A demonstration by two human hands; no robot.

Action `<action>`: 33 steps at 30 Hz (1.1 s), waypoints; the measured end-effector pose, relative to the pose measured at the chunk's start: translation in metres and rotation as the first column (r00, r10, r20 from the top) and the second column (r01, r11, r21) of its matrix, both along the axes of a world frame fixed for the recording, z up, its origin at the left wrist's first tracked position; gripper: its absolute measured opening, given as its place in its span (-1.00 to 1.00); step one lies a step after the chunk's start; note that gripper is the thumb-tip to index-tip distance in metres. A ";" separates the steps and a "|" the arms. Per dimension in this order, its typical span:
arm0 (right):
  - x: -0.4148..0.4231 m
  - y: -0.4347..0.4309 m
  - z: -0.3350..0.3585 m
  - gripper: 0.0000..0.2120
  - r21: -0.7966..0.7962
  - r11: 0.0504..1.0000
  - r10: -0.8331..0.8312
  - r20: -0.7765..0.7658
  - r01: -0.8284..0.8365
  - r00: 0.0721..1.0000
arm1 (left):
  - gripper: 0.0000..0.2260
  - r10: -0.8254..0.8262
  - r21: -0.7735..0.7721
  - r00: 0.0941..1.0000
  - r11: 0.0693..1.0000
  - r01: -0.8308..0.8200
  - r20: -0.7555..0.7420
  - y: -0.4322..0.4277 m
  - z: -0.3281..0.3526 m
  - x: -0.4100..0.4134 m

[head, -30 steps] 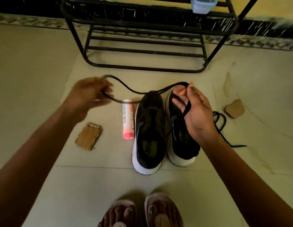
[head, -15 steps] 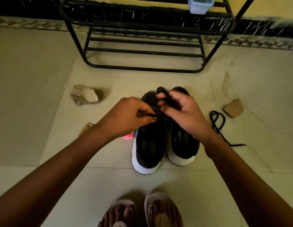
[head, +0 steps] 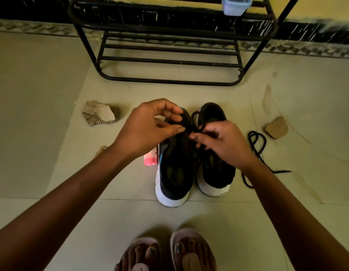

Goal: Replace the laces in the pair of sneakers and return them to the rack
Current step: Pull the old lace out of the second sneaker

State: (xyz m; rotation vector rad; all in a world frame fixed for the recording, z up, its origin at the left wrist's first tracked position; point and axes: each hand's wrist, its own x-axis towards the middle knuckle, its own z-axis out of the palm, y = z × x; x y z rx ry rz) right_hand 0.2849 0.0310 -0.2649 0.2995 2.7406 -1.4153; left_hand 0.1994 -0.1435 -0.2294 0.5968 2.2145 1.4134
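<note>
Both sneakers stand side by side on the floor, toes toward the rack. The left hand and right hand each pinch a black lace, bunched above the toes. In this dim view it cannot be told whether the lace passes through an eyelet.

Hazards:
- A quick pull apart may knot the bunched lace.
- A slack pinch may drop an end.
- The second lace, beside the right forearm, may snag.

White-soled black sneakers, black laces, black rack, pink can, pale blue tub
</note>
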 end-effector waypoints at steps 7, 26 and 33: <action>0.019 0.087 0.007 -0.83 0.317 0.820 -0.425 -0.222 0.477 0.878 | -0.86 -0.002 -0.060 0.996 0.998 -0.003 -0.094 -0.004 -0.018 -0.004; 0.060 0.118 -0.081 -0.82 0.828 0.558 -0.670 0.406 0.061 0.622 | -0.77 -0.150 -0.451 0.977 0.890 0.066 -0.153 -0.007 -0.057 -0.001; 0.043 0.102 -0.050 -0.83 0.701 0.713 -0.543 0.531 0.023 0.650 | -0.33 -0.286 -0.692 0.958 0.688 0.219 0.019 -0.004 -0.076 0.012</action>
